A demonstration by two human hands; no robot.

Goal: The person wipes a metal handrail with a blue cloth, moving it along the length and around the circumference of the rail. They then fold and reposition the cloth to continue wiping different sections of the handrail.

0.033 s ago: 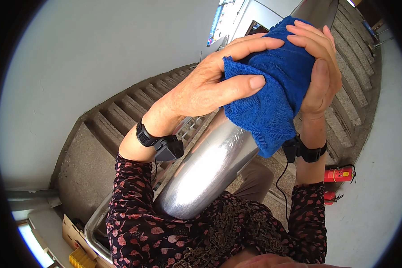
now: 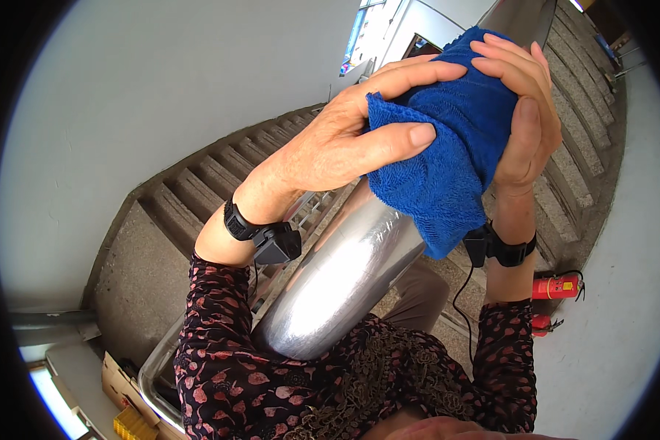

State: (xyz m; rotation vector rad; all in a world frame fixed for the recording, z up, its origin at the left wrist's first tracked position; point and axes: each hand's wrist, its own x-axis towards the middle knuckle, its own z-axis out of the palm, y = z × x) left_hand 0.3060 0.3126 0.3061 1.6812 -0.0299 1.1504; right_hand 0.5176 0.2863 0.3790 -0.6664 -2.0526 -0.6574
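A blue towelling cloth [image 2: 444,172] is draped over a thick, shiny metal handrail [image 2: 337,275] and wraps its upper side. My left hand [image 2: 345,143] grips the cloth from the left, with the thumb lying on top and the fingers curving over the rail. From the other side my right hand [image 2: 524,110] presses the cloth round the rail, its fingertips close to those of the left. The underside of the rail and the parts of the cloth beneath my hands are hidden. Fine scratches show on the bare metal near me.
Stone stairs [image 2: 198,180] run along the left and more steps [image 2: 576,110] rise at the right. A red fire extinguisher [image 2: 555,287] stands by the right wall, with another red one partly seen below it. A yellow crate [image 2: 133,425] sits at the lower left. Black cables hang from both wrist devices.
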